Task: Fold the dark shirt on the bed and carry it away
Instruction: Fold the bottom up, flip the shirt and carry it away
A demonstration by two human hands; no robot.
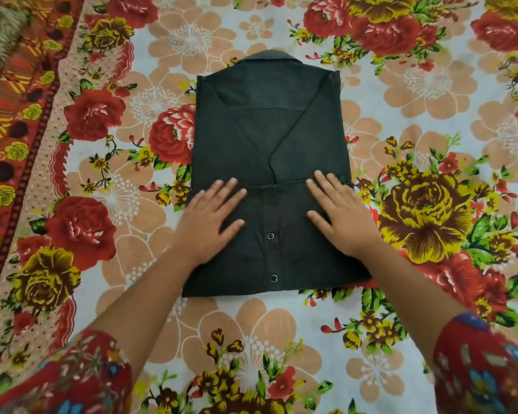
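Dark shirt point(269, 138) (folded) beneath flat hands point(210, 222) point(344, 216).

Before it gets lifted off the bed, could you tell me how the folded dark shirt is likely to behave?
Probably floppy: the dark shirt is thin cloth in loose layers, so lifting one edge would likely undo the fold. It looks light, lying flat under the left hand and right hand. It should not roll.

Single head view: wide-angle, looks forward and down onto bed point(416, 94), close.
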